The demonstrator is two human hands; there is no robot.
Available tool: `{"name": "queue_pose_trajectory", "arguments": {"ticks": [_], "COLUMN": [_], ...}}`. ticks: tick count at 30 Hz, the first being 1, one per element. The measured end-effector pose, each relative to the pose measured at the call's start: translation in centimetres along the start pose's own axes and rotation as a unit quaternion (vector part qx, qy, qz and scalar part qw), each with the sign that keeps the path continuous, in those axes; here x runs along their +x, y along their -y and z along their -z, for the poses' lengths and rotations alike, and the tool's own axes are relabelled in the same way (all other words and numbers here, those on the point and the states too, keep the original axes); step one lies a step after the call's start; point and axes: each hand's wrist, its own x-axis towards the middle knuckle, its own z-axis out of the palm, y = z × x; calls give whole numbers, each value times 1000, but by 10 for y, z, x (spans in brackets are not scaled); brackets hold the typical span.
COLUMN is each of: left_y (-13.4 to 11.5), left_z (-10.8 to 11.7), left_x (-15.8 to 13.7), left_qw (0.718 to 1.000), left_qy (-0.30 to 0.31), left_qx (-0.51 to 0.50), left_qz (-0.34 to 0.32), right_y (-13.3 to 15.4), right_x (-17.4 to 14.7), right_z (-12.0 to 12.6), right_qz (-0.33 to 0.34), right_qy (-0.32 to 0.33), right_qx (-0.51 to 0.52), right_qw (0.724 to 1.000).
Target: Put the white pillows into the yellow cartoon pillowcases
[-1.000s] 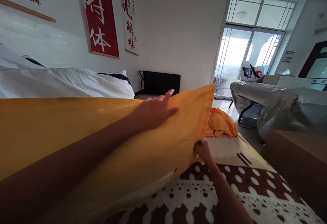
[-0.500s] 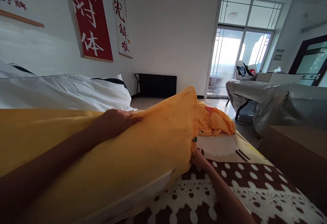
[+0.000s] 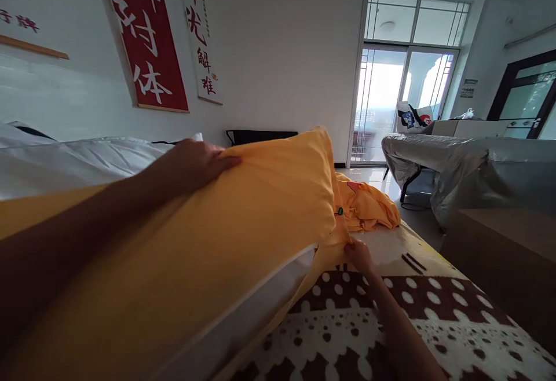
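Observation:
A yellow pillowcase (image 3: 243,213) covers a white pillow (image 3: 278,288), whose side shows through the case's long opening in front. My left hand (image 3: 195,164) is closed on the upper edge of the pillowcase, thumb over the near face; its other fingers are hidden behind the cloth. At the lower right corner my right hand (image 3: 359,255) pinches the loose end of the pillowcase and holds it away from the pillow. Beneath lies a brown and cream patterned blanket (image 3: 417,311). Crumpled orange cloth (image 3: 371,207) rests on it beyond my right hand.
White bedding (image 3: 87,161) lies at the left along the wall. A cardboard box (image 3: 499,253) stands close on the right, before a plastic-covered table (image 3: 443,149). Behind the pillow is a black panel (image 3: 260,136) by the wall. Red and white scrolls (image 3: 147,45) hang at left.
My left hand has raised the pillow's upper edge. My right hand has pulled the pillowcase corner outward to the right, and more of the white pillow shows in the opening.

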Motion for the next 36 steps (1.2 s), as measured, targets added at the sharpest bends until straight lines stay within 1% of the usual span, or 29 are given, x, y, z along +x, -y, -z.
{"name": "queue_pose_trajectory", "arguments": {"ticks": [2, 3, 4, 5, 6, 7, 8, 9, 10, 11, 12, 13, 14, 15, 19, 21, 23, 25, 27, 29, 30, 31, 33, 35, 36], "left_y": [-6, -8, -8, -8, -8, -9, -10, -12, -13, -15, -17, -18, -19, -19, -16, -17, -22, -32, -49, -71, -83, -95, -115, -129, -133], "left_z": [-14, -20, -26, -32, -36, -40, -43, -45, -47, -48, -48, -48, -48, -48, -50, -53, -56, -59, -62, -67, -72, -78, -94, -116, -128], "left_x": [-1, 0, 1, 2, 4, 6, 7, 8, 8, 9, 8, 8, 7, 7, 3, 0, -3, -7, -17, -33, -44, -56, -82, -103, -110], "left_qw": [999, 999, 998, 998, 997, 998, 998, 999, 999, 999, 998, 998, 997, 997, 997, 996, 997, 997, 991, 977, 965, 946, 897, 864, 856], "left_qy": [24, 36, 45, 52, 60, 62, 57, 52, 49, 48, 51, 57, 65, 71, 69, 66, 40, -11, -57, -71, -71, -71, -70, -48, -32], "left_qx": [-25, -35, -41, -45, -42, -32, -16, 0, 14, 24, 28, 29, 28, 28, 38, 53, 66, 68, 59, 42, 34, 27, 18, 3, -2], "left_qz": [0, 5, 10, 12, 13, 9, 1, -7, -10, -10, -7, 1, 9, 14, 0, -4, -11, -44, -108, -197, -252, -316, -437, -502, -517], "right_y": [16, 28, 43, 61, 80, 100, 119, 136, 151, 161, 168, 170, 169, 165, 142, 134, 131, 131, 131, 130, 129, 127, 122, 118, 117], "right_x": [1, -1, -6, -13, -23, -36, -50, -64, -76, -87, -95, -99, -100, -98, -81, -75, -69, -65, -60, -56, -54, -53, -53, -52, -52], "right_z": [13, 20, 26, 32, 37, 41, 44, 45, 45, 43, 40, 36, 32, 27, 10, 7, 9, 13, 19, 23, 24, 25, 25, 24, 25], "right_qz": [-7, -5, 14, 45, 116, 201, 286, 372, 430, 474, 499, 510, 510, 501, 444, 427, 414, 400, 391, 389, 388, 388, 394, 402, 400], "right_qy": [-75, -114, -141, -156, -164, -129, -69, 11, 85, 146, 200, 241, 270, 289, 321, 335, 338, 334, 337, 344, 343, 338, 323, 314, 314], "right_qx": [-12, -5, 4, 15, 48, 78, 95, 94, 75, 49, 20, -9, -33, -55, -123, -142, -157, -177, -188, -180, -171, -165, -164, -174, -180], "right_qw": [997, 994, 990, 987, 978, 968, 951, 924, 896, 867, 843, 826, 816, 814, 828, 828, 830, 835, 835, 836, 838, 841, 845, 842, 842]}}
